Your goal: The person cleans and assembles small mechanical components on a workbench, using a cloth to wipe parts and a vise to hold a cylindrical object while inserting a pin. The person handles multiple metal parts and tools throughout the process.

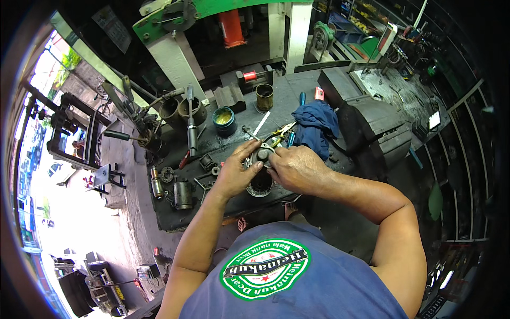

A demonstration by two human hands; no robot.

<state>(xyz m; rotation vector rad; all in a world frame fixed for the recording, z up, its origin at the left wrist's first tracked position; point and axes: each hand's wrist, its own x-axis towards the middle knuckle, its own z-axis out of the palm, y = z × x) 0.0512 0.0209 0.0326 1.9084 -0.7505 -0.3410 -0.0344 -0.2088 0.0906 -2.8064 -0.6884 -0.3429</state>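
Observation:
My left hand (237, 171) grips the left side of a grey metal housing (262, 154) with a round boss in its middle. From the right, my right hand (298, 169) closes its fingers on the same housing. Just below the housing, near the bench's front edge, stands a round open container (260, 193), dark inside; its upper part is partly covered by the hands. Beyond the hands lie pliers with yellow handles (281, 133) and a white strip (261, 123). A blue cloth (315, 126) is bunched to the right of them.
A metal cylinder (183, 194), a smaller brass-coloured cylinder (156, 183) and several loose parts lie on the left of the dark bench (218, 212). A blue tub of yellowish grease (224, 121) and a rusty can (264, 97) stand farther back. A press frame (175, 61) rises behind.

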